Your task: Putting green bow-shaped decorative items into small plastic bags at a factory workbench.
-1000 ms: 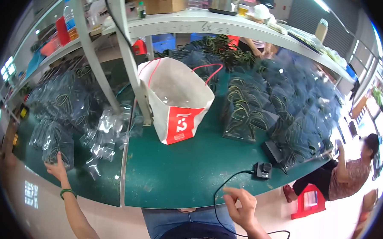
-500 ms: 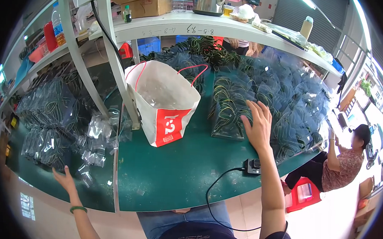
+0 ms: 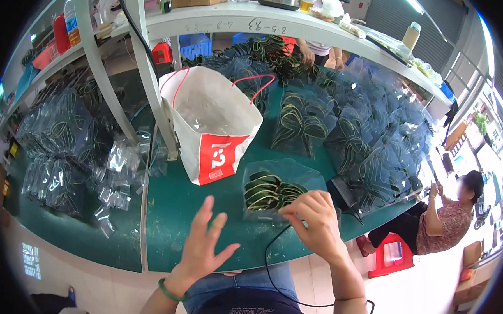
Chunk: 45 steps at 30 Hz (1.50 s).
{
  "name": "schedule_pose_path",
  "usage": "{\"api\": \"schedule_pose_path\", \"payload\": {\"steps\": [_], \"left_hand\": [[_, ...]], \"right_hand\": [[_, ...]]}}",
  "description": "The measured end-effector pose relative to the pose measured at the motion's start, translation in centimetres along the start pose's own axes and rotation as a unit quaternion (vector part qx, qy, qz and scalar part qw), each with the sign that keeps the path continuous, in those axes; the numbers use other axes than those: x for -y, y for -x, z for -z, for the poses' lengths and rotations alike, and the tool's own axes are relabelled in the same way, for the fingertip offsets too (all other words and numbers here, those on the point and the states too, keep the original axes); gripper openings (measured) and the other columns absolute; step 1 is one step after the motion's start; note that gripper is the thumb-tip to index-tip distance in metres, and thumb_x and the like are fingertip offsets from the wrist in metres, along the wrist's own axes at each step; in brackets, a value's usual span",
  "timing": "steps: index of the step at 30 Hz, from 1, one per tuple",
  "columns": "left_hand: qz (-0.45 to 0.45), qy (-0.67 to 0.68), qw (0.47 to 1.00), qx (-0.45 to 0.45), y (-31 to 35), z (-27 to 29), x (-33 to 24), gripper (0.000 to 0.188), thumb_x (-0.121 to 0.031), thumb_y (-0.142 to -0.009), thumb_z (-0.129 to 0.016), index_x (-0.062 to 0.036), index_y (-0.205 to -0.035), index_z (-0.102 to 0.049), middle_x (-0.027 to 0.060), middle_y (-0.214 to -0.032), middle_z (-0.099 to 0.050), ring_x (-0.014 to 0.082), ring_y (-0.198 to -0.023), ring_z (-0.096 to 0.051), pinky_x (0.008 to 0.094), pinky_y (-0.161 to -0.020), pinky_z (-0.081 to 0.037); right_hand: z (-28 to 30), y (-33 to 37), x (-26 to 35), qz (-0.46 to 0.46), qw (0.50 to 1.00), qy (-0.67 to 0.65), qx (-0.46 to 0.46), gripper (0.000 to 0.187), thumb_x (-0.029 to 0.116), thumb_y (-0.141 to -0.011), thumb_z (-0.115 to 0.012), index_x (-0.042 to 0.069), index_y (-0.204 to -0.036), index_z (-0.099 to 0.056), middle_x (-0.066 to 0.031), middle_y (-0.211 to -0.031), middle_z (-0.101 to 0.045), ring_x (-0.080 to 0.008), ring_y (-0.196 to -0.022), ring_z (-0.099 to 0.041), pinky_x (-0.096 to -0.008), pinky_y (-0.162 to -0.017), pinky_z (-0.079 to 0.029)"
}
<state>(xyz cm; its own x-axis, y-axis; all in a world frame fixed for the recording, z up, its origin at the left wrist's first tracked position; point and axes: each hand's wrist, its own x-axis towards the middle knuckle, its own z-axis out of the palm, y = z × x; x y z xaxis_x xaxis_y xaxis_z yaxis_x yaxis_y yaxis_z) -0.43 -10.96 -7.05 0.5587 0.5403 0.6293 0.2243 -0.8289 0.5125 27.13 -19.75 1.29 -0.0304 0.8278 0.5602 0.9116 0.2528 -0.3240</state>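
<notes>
A clear plastic bag [image 3: 260, 213] holding looped dark green bands with pale yellow edges lies on the green table in front of me. My right hand [image 3: 316, 221] is closed at the bag's near right edge, fingertips pinching it. To the left of the bag, my left hand [image 3: 202, 247] is raised with its fingers spread and nothing in it. A green bangle circles my left wrist. Behind the bag stands an open white and red paper carrier bag [image 3: 220, 158] with pink handles, with clear plastic inside it.
More filled clear bags [image 3: 370, 134] crowd the table's right side. Others [image 3: 53, 131] are stacked at the left, beside small clear packets [image 3: 119, 168]. A black box [image 3: 344, 193] and cable sit right of my bag. A white shelf [image 3: 224, 21] spans the back; other people are nearby.
My right hand has come nearer with a filled bag, now lying in front of me. My left hand has moved from the left stacks to the middle. My view has shifted slightly.
</notes>
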Motion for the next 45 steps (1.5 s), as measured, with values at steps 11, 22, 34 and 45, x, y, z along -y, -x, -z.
{"api": "schedule_pose_path", "payload": {"steps": [11,22,34,45], "left_hand": [[-0.065,-0.002,0.998,0.022,-1.7,-3.9,-0.1,0.032,-0.012,-0.087,-0.086,-0.0154,-0.116,-0.073,0.0269,-0.168,-0.04,0.0522,-0.153,-0.039,0.0584,-0.122,-0.039],[-0.058,-0.03,0.998,-0.004,-1.4,-4.6,-0.9,0.027,-0.01,-0.087,-0.084,-0.0148,-0.11,-0.072,0.0204,-0.161,-0.051,0.0445,-0.149,-0.047,0.0601,-0.122,-0.043],[-0.177,-0.067,0.972,0.14,-6.6,2.1,2.6,0.053,-0.004,-0.084,-0.072,-0.0056,-0.137,-0.065,0.0152,-0.151,-0.061,0.0354,-0.142,-0.057,0.0524,-0.119,-0.048],[-0.298,-0.179,0.933,0.092,-2.2,1.2,-1.9,0.017,-0.024,-0.084,-0.081,-0.023,-0.102,-0.08,-0.0076,-0.091,-0.067,0.0148,-0.103,-0.064,0.0409,-0.104,-0.051]], "right_hand": [[3.1,-7.5,-4.5,-0.204,0.878,-0.291,0.322,0.021,0.018,-0.096,-0.081,0.0,-0.107,-0.08,-0.014,-0.098,-0.08,-0.0239,-0.081,-0.077,-0.0401,-0.073,-0.063],[-2.3,-8.6,-3.1,0.081,0.882,0.045,0.462,0.026,0.029,-0.09,-0.079,0.004,-0.084,-0.077,-0.0162,-0.076,-0.073,-0.0348,-0.074,-0.074,-0.0483,-0.067,-0.057],[14.3,11.5,-10.9,-0.506,0.852,-0.111,0.073,0.03,0.015,-0.095,-0.074,0.0,-0.069,-0.073,-0.0095,-0.059,-0.068,-0.0185,-0.052,-0.069,-0.0262,-0.052,-0.052],[-0.9,8.9,2.9,-0.196,0.945,-0.262,-0.006,0.108,0.016,-0.085,-0.093,0.001,-0.17,-0.029,-0.0265,-0.166,-0.046,-0.0363,-0.148,-0.056,-0.0463,-0.113,-0.054]]}}
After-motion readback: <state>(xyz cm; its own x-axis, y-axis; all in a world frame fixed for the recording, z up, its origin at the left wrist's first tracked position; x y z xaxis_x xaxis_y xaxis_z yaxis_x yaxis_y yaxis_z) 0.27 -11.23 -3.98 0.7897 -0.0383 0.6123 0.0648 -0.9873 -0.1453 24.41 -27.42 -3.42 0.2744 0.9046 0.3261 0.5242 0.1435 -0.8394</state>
